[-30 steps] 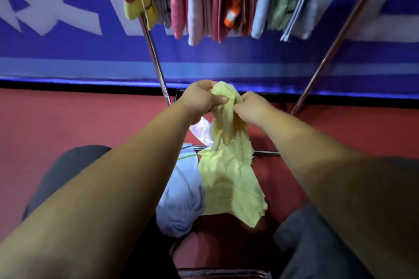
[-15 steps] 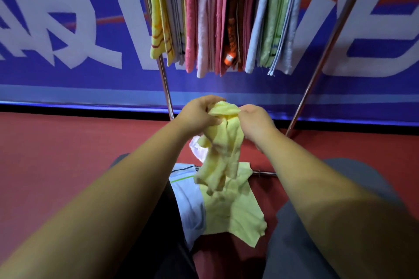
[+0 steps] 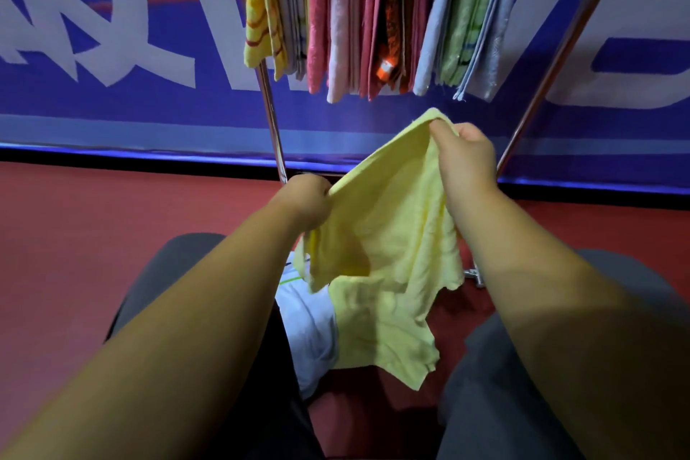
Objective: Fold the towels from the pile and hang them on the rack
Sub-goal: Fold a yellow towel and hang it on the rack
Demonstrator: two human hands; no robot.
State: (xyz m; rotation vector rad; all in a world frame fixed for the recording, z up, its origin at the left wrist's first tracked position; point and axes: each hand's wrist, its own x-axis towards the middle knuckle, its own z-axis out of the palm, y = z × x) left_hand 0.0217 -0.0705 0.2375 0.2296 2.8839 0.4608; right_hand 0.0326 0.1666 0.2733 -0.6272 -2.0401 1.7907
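Observation:
A pale yellow towel (image 3: 392, 220) hangs spread between my hands in front of the rack. My left hand (image 3: 308, 200) grips its lower left edge. My right hand (image 3: 466, 161) pinches its top corner, held higher. Below it on the floor lie a second yellow towel (image 3: 384, 336) and a white towel (image 3: 310, 332) of the pile. The metal rack (image 3: 270, 112) stands ahead, with several folded towels (image 3: 373, 11) in yellow, pink, orange, green and grey hanging close together from its top.
A blue wall banner (image 3: 112, 48) with large white lettering runs behind the rack. The floor (image 3: 93, 235) is red. My knees in dark trousers (image 3: 504, 385) flank the pile. The rack's right leg (image 3: 552, 60) slants down to a low crossbar joint (image 3: 474, 273).
My hands have moved apart, the right one rising, so the bunched yellow towel is now opened out flat. The view has tilted up, showing more of the hanging towels.

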